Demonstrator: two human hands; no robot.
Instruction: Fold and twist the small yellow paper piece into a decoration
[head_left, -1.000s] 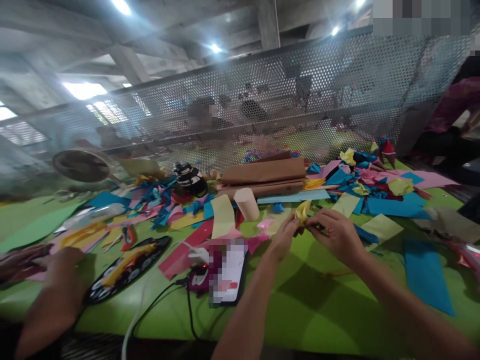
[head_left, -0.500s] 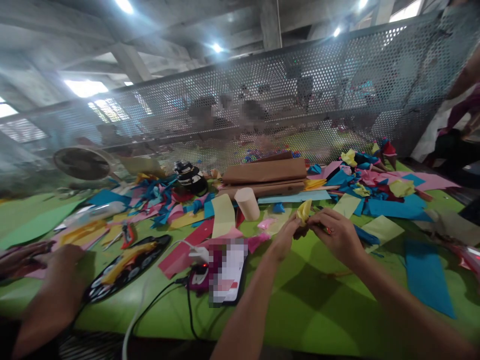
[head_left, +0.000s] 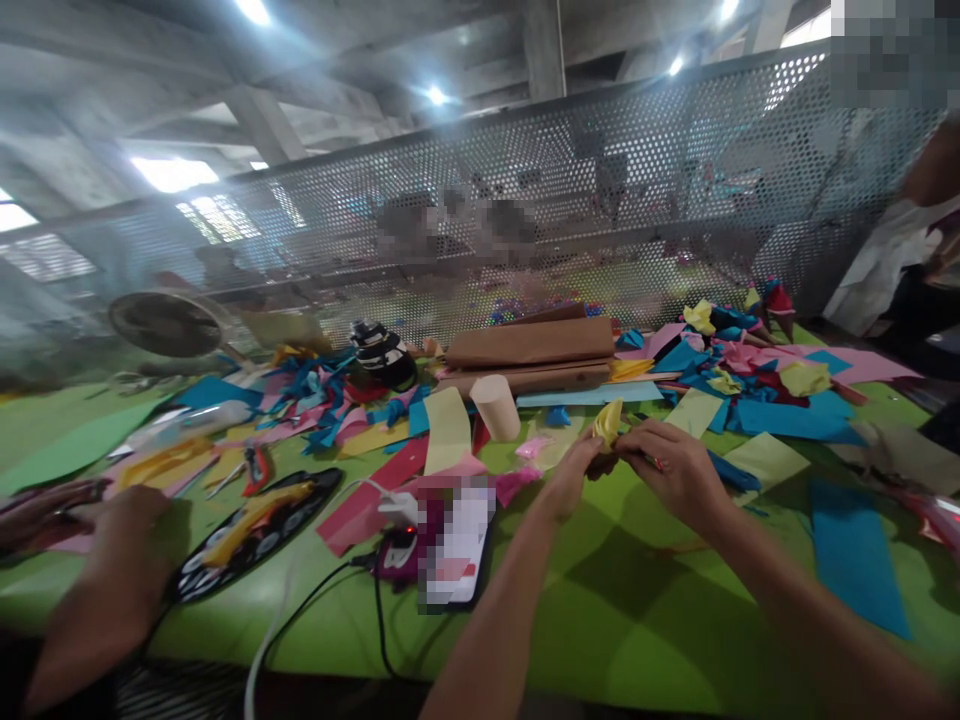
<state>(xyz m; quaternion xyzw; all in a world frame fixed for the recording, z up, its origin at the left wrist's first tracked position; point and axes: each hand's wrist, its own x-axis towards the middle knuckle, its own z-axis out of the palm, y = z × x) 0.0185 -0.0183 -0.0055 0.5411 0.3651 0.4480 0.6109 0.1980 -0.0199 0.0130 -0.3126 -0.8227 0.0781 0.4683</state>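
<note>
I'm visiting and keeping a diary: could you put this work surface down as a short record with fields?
Left hand: holds twisted yellow paper
Right hand: fingertips at its base
Surface: green table
Behind: folded brown paper, pale roll
Beside left forearm: phone
Far left: another person's arm

At 12 o'clock a perforated metal screen (head_left: 585,200) spans the background under ceiling lights (head_left: 436,96). A round fan (head_left: 171,324) stands at 9 o'clock. At 6 o'clock lies a phone (head_left: 469,550), just beside a purple power socket (head_left: 397,562) at 7, with a white plug (head_left: 399,510) and cables (head_left: 319,592).
</note>
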